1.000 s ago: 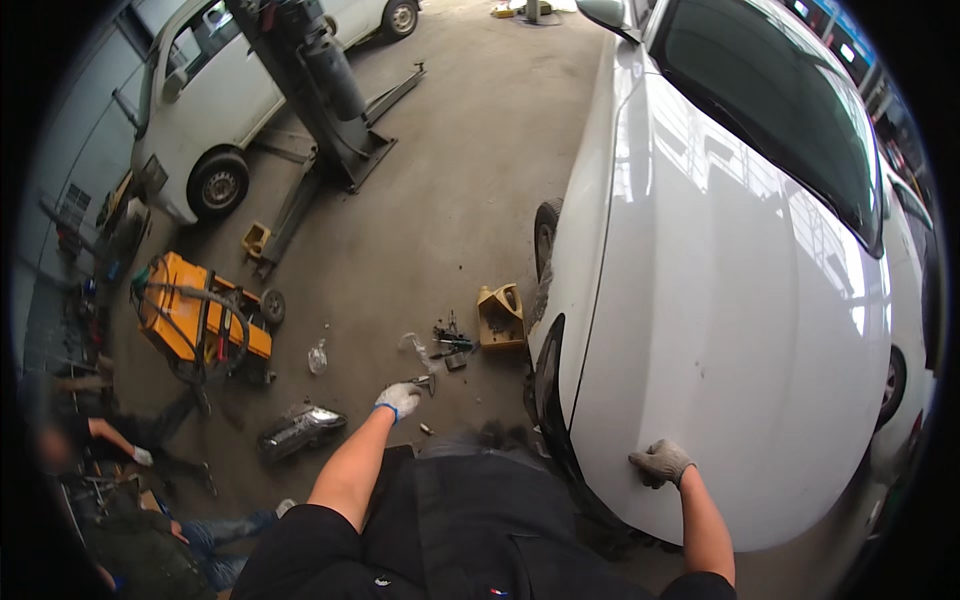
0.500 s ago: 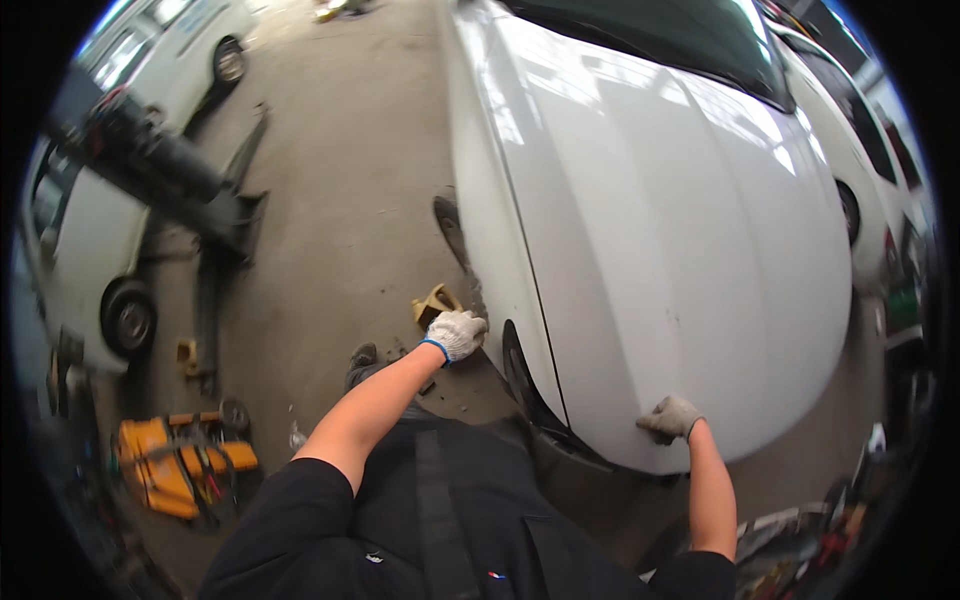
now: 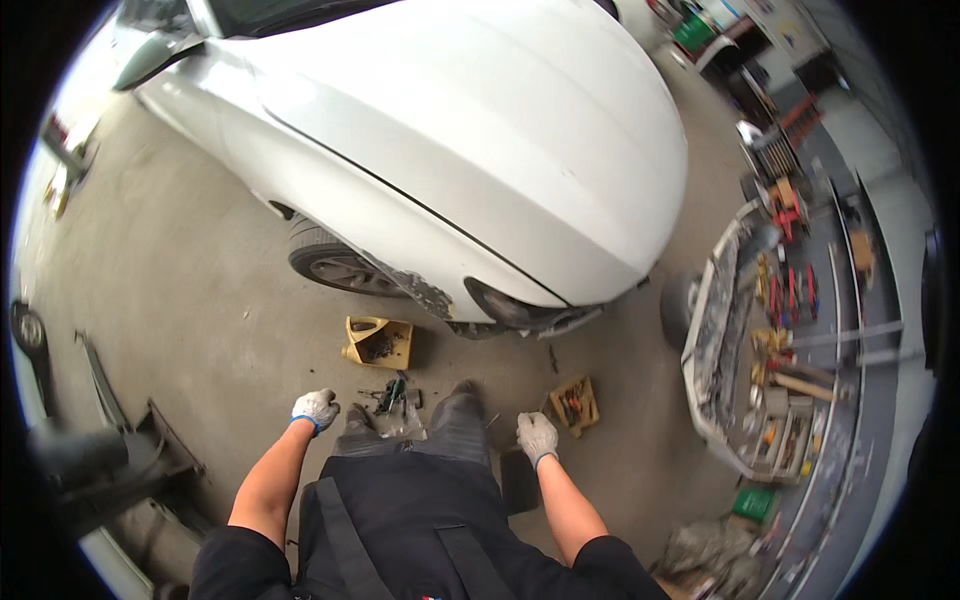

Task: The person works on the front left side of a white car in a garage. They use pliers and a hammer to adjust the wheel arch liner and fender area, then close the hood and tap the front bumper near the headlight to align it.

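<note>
Item: small heap of dark hand tools with green handles [image 3: 392,392], lying on the grey concrete floor [image 3: 190,300] just ahead of the person's knees, beside a crumpled clear plastic bag [image 3: 402,422]. Individual tools are too small to tell apart.

Nearby containers: open yellow plastic parts box [image 3: 378,342] holding dark small parts, set on the floor below the car's front wheel [image 3: 338,262]; open tan wooden tool tray [image 3: 574,403] with red and orange pieces, on the floor near the right hand.

Left hand [image 3: 315,409]: white knit glove with blue cuff, fingers curled loosely in, holding nothing, hanging clear above the floor left of the tool heap.

Right hand [image 3: 537,436]: matching glove, fingers bent downward in a relaxed half-closed grip, holding nothing, just beside the wooden tray without touching it.

Surroundings: white car [image 3: 480,130] fills the upper field, its front corner stripped with the headlamp hollow [image 3: 505,306] exposed above the tools. A cluttered grey metal tool trolley [image 3: 745,380] stands to the right, well apart. A dark steel lift arm [image 3: 110,450] lies at lower left. Bare floor lies open to the left, between the car and the lift arm.
</note>
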Demonstrator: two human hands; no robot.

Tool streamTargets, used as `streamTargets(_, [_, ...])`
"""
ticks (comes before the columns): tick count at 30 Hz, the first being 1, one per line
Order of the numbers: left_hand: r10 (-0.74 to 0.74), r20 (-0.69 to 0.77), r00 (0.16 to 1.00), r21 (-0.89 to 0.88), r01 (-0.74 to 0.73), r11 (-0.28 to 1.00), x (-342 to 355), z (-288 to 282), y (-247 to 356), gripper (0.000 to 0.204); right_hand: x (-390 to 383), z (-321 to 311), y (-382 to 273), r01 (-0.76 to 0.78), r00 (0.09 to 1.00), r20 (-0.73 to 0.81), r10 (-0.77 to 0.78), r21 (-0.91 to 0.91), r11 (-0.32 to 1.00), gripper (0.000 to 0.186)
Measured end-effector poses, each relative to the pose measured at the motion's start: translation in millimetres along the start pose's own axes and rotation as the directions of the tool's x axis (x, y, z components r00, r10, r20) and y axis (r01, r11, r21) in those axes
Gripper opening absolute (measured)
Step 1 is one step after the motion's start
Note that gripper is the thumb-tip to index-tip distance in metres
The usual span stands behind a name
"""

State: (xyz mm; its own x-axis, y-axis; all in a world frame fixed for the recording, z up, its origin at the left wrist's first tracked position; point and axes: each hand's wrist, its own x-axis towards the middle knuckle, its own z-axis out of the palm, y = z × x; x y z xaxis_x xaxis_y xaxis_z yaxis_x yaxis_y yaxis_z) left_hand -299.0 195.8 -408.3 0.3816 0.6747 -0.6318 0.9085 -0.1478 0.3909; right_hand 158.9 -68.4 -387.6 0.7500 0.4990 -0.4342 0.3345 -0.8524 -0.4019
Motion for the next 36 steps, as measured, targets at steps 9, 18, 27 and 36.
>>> streamTargets(9, [0.392, -0.258, 0.883, 0.211, -0.345, 0.915, 59.5, -54.7, 96.3, 0.030, -78.2, 37.5, -38.3, -0.254, 0.962, 0.205, 0.180, 0.430, 0.866, 0.038])
streamTargets(18, [0.466, -0.406, 0.786, 0.379, -0.319, 0.868, 110.1, -74.3, 262.7, 0.029, -88.2, 79.2, -51.6, -0.127, 0.941, 0.340, -0.004, 0.362, 0.924, 0.038])
streamTargets(27, [0.344, -0.499, 0.795, 0.432, -0.116, 0.894, 176.7, -35.3, 304.5, 0.029, -29.4, -2.4, -24.7, 0.051, 0.924, 0.356, -0.136, 0.238, 0.970, 0.041])
streamTargets(36, [0.398, -0.574, 0.716, 0.429, -0.151, 0.891, 169.4, -31.5, 309.6, 0.024, 82.2, 59.2, -39.3, 0.269, 0.922, 0.209, -0.325, 0.259, 0.928, 0.042])
